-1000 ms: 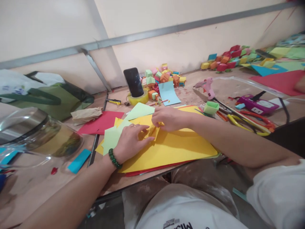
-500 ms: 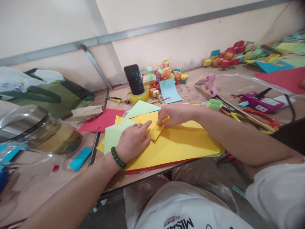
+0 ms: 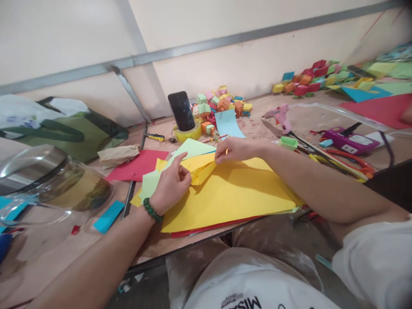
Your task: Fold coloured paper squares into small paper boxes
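Between my two hands is a folded piece of yellow paper, raised a little above a stack of large yellow sheets. My left hand, with a green bead bracelet at the wrist, grips the near left end of the piece, its index finger pointing up and away. At the upper right end, the fingertips of my right hand pinch the paper. Pale green sheets lie under and behind my left hand. Red paper shows below the stack's front edge.
A phone leans in a yellow tape roll, beside folded paper cubes. At right lie a pink glue gun, a purple power strip and orange-handled scissors. A glass teapot stands left. Another person's hand touches red paper.
My left hand has drawn back to the left, and its fingers have curled in. The yellow piece, flatter before, now stretches between both hands with a fold along it.
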Demonstrator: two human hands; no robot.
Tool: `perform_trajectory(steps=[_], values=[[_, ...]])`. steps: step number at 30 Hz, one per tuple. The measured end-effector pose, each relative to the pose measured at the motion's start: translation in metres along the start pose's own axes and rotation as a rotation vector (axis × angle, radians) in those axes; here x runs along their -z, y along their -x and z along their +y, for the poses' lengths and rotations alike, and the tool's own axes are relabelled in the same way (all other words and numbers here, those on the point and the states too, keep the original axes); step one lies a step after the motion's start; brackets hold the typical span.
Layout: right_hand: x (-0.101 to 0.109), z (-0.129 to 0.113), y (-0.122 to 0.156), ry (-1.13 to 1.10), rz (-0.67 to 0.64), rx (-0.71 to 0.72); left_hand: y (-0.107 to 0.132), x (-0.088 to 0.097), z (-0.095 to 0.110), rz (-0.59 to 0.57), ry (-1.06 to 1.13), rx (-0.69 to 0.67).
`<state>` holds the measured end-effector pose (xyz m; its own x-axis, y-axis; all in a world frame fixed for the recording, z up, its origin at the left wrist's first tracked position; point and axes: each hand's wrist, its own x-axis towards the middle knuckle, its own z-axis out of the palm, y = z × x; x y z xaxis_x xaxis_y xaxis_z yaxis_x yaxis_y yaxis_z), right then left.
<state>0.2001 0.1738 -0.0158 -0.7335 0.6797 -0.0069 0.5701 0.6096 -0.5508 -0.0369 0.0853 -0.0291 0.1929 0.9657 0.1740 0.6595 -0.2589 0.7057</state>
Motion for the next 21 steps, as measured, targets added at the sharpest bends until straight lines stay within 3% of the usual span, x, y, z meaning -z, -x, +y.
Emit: perform_trajectory(steps=[3,6,9,11,15,18,21], values=[[-0.002,0.003,-0.002,-0.075,-0.011,-0.043,0.002,0.000,0.002,-0.029,0.085,0.076],[-0.006,0.002,-0.004,-0.120,-0.040,-0.097,0.004,0.003,0.006,-0.032,-0.164,0.067],[-0.012,0.001,-0.008,-0.089,0.003,-0.147,0.005,0.005,0.006,0.091,-0.537,-0.102],[-0.016,0.002,-0.011,-0.049,0.042,-0.158,0.007,0.005,0.006,0.147,-0.655,-0.264],[-0.019,0.005,-0.014,0.015,0.062,-0.160,0.013,-0.001,0.007,0.005,-0.697,-0.476],[-0.018,0.004,-0.014,0.018,0.052,-0.196,0.016,-0.007,0.008,-0.125,-0.688,-0.511],[-0.017,-0.004,-0.013,0.030,0.042,-0.254,0.015,-0.011,0.007,-0.176,-0.646,-0.489]])
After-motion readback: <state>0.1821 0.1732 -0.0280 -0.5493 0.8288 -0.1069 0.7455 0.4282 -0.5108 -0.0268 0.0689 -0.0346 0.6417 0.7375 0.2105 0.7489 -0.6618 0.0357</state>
